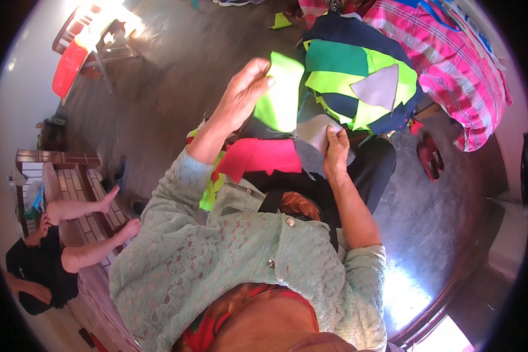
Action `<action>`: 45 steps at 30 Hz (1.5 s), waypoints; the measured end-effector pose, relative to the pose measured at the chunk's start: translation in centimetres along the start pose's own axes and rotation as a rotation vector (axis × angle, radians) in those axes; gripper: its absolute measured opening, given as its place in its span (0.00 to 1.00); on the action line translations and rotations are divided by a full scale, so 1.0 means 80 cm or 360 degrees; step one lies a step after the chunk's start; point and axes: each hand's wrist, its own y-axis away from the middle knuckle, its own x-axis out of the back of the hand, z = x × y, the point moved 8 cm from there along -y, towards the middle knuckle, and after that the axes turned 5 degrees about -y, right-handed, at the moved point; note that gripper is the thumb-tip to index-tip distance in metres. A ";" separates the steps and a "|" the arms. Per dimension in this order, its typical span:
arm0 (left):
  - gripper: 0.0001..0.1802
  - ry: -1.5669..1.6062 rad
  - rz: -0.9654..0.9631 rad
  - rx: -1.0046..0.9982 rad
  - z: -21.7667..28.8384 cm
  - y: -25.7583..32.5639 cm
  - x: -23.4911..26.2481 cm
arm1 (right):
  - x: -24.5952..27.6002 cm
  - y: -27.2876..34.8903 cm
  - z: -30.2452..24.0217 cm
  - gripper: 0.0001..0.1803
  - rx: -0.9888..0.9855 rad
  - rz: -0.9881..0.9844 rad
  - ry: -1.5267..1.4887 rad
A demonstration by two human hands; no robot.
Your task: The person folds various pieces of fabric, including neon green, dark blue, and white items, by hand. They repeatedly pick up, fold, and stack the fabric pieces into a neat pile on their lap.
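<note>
Lime fabric piece [280, 94] under left hand [240, 97]

A home's living room: bare floor [176, 76], tiled bench [76, 188], piled fabric scraps [358, 82], checked bag [452, 64].

A large pink plaid bag [452, 64] sits at the upper right on a dark floor [176, 76]. A red chair [70, 64] stands at the upper left. Another person [53, 258] in black sits beside a tiled bench [76, 182] at the left.

Single head-worn fisheye view, steeply downward and close over the lap, rim curved.
</note>
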 end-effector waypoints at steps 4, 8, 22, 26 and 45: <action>0.15 0.0011 -0.0122 -0.0304 0.058 -0.097 -0.050 | 0.007 -0.002 -0.004 0.09 0.0104 0.0038 0.0073; 0.15 0.0386 0.0039 -0.0114 0.078 -0.186 -0.091 | 0.009 -0.006 -0.006 0.06 0.0151 -0.0033 0.0101; 0.08 0.0064 0.0649 0.0266 -0.193 -0.146 -0.107 | -0.002 -0.008 0.004 0.08 0.0101 -0.0101 0.0200; 0.16 0.0119 0.0464 0.0504 -0.166 -0.129 -0.103 | -0.010 -0.006 -0.003 0.08 0.0018 -0.0136 0.0182; 0.25 0.0196 -0.0450 0.0603 -0.140 0.024 -0.080 | -0.062 0.023 -0.028 0.23 -0.0316 -0.0738 -0.0318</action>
